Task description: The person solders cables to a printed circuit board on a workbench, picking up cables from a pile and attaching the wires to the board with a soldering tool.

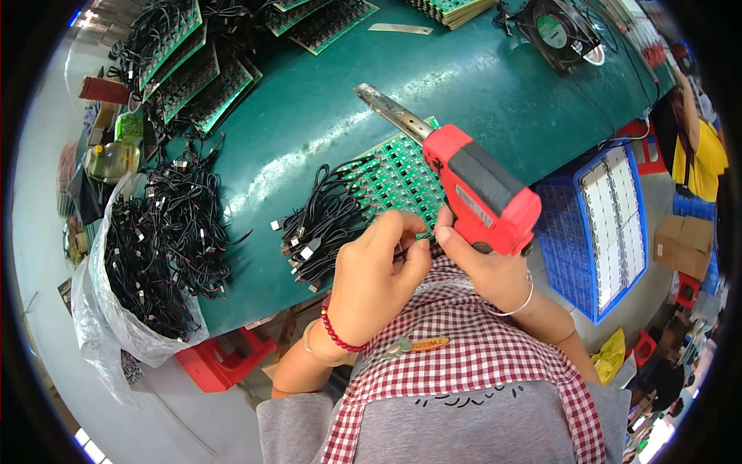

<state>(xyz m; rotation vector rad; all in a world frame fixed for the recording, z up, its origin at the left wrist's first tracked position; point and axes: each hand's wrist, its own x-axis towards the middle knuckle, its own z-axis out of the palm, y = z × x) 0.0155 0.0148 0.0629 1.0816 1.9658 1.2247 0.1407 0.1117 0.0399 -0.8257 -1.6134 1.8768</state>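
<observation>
Left hand (380, 271) is pressing thumb to finger at a green circuit board's (398, 182) near edge; right hand (491, 271) is curling under a red gun-shaped tool (479, 189), grip unclear.

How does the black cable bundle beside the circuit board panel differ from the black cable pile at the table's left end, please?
The cable bundle is smaller; the cable pile is clearly larger. The cable bundle lies against the circuit board panel, near the left hand, while the cable pile lies partly in a clear plastic bag. Both are black cables with pale plugs.
</observation>
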